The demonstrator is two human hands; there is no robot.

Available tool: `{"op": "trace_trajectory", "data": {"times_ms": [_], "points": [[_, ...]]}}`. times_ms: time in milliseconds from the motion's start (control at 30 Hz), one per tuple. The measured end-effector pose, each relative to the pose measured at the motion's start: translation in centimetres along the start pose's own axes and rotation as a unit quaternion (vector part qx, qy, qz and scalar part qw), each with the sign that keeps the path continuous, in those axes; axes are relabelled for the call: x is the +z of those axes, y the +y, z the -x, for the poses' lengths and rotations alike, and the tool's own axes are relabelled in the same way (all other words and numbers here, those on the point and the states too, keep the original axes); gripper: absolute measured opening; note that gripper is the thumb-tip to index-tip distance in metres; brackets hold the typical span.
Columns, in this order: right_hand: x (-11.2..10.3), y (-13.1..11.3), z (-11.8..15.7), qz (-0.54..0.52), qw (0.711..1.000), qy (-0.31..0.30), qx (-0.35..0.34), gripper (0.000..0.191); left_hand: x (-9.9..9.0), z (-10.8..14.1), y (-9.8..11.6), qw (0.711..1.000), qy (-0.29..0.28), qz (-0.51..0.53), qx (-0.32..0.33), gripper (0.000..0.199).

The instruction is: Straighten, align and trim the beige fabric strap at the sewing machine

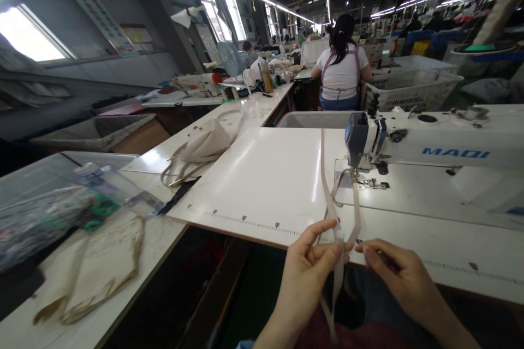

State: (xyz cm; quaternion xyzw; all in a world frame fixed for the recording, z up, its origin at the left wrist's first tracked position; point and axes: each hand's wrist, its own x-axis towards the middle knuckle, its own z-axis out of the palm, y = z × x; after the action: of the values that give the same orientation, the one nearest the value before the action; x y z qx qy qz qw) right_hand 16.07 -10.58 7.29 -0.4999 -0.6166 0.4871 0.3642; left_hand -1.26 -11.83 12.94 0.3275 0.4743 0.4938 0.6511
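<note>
The beige webbing strap, light, limp and flat, runs from the sewing machine across the bench to its front edge, where the left hand pinches it between thumb and fingers and the right hand closes beside it, best gripped flat across its width.

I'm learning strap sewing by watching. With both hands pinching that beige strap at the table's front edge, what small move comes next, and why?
Probably square up the strap ends between the left hand and right hand, then slide them toward the presser foot. The strap already loops under the sewing machine, while the pinched part sits well short of the foot.
</note>
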Motion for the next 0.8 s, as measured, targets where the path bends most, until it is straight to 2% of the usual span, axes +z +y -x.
{"op": "trace_trajectory", "data": {"times_ms": [67,167,300,400,500,567,633,667,733,800], "points": [[1.5,-0.8,-0.1,-0.106,0.992,-0.067,-0.001,0.031,0.0,-0.2,0.0,1.0,0.005,0.005,0.006,0.045],[3.4,-1.1,0.1,-0.136,0.984,-0.116,0.001,0.031,-0.4,-1.1,0.0,1.0,0.002,0.016,0.014,0.044],[4.9,-0.3,1.0,-0.122,0.984,-0.13,0.025,0.041,-1.1,-2.6,0.3,0.999,-0.016,0.022,0.033,0.048],[4.7,0.6,1.4,-0.092,0.992,-0.081,0.027,0.037,-1.4,-3.5,0.6,0.999,-0.024,0.011,0.037,0.049],[2.4,2.3,1.5,-0.019,0.998,0.035,0.041,0.035,-1.5,-4.3,1.1,0.999,-0.026,-0.007,0.045,0.049],[-0.5,4.2,1.5,0.099,0.988,0.105,0.063,0.04,-1.6,-4.7,1.6,0.998,-0.028,-0.021,0.054,0.049],[-4.0,6.9,1.2,0.27,0.943,0.147,0.124,0.049,-1.7,-5.1,2.0,0.997,-0.034,-0.034,0.057,0.051],[-5.9,8.4,1.0,0.333,0.921,0.144,0.14,0.052,-1.8,-5.3,2.2,0.997,-0.037,-0.04,0.054,0.052],[-9.2,11.2,0.5,0.42,0.878,0.209,0.094,0.053,-1.8,-5.6,2.4,0.997,-0.041,-0.047,0.047,0.053],[-11.5,13.2,0.1,0.504,0.826,0.25,0.041,0.056,-1.7,-5.8,2.5,0.997,-0.038,-0.051,0.045,0.053]]}}
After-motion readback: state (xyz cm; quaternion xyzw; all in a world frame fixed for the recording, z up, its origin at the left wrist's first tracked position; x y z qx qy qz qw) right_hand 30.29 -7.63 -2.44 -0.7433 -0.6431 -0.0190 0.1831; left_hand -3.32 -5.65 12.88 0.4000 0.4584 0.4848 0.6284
